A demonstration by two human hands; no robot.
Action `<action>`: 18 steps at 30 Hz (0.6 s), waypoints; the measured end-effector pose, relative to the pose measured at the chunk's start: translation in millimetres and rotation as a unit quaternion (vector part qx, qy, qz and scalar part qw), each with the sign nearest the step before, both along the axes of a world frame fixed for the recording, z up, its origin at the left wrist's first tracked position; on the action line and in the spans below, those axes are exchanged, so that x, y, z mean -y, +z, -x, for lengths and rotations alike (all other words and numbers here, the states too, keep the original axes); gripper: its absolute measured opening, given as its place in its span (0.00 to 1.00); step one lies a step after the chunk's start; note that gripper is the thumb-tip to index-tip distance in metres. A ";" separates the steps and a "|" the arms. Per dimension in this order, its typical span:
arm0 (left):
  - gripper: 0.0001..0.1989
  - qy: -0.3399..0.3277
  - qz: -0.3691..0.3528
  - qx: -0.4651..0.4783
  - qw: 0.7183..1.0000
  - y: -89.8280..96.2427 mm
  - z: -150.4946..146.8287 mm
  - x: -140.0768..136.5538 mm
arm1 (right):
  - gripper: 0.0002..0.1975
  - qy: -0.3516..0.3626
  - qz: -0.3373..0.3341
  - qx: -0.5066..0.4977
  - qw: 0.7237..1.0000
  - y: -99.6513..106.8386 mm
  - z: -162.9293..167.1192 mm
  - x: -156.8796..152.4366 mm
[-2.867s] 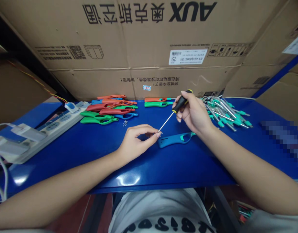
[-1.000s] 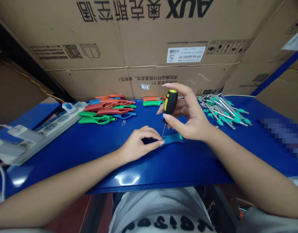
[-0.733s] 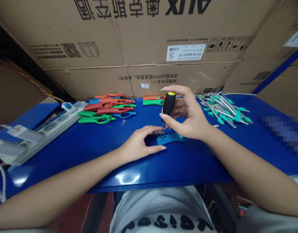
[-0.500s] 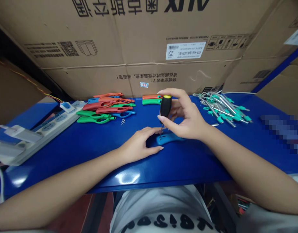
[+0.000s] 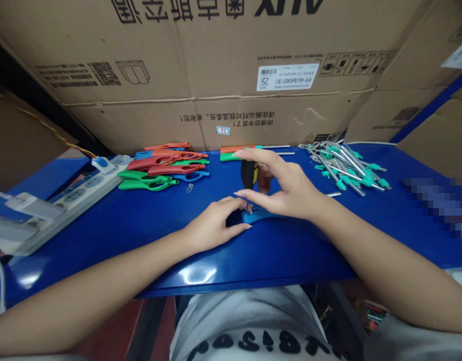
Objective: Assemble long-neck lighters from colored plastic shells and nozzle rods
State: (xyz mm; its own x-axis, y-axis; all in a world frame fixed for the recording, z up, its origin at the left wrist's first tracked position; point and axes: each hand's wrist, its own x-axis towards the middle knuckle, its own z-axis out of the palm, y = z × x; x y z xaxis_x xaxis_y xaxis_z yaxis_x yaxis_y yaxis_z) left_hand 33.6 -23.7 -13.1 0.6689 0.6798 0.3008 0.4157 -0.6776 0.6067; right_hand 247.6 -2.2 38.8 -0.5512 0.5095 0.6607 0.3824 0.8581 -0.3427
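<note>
My right hand (image 5: 287, 188) grips a black and yellow screwdriver (image 5: 248, 175), held nearly upright between thumb and fingers. Its thin shaft reaches down to the left end of a blue lighter handle (image 5: 264, 215) lying on the table. Thumb and forefinger of my left hand (image 5: 211, 225) lie on either side of that end and hold it. My right hand and wrist hide part of the handle's right side. Whether a screw sits under the tip is too small to tell.
Red, green, orange and blue lighter handles (image 5: 159, 165) are piled left, near several tiny screws (image 5: 189, 187). Two lighters with metal tubes (image 5: 231, 156) lie behind my hands. Metal tubes with green parts (image 5: 347, 168) heap at right. A power strip (image 5: 80, 200) borders the left; cardboard (image 5: 223, 110) stands behind.
The screwdriver's top has tipped towards me and a little left, and my right hand's fingers have shifted with it. My left hand and the blue handle stay in place.
</note>
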 end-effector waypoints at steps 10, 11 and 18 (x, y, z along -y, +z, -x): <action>0.08 0.004 0.020 0.004 1.000 1.7 -0.5 -0.4 | 0.27 0.030 0.096 -0.015 0.995 5.1 5.0 5.0; 0.09 0.005 0.018 0.003 1.000 1.7 -0.5 -0.4 | 0.27 0.019 0.085 -0.011 0.996 5.4 4.4 4.7; 0.09 -0.002 0.010 0.005 1.000 1.8 -0.6 -0.3 | 0.24 -0.029 -0.019 0.011 0.999 9.8 1.7 3.9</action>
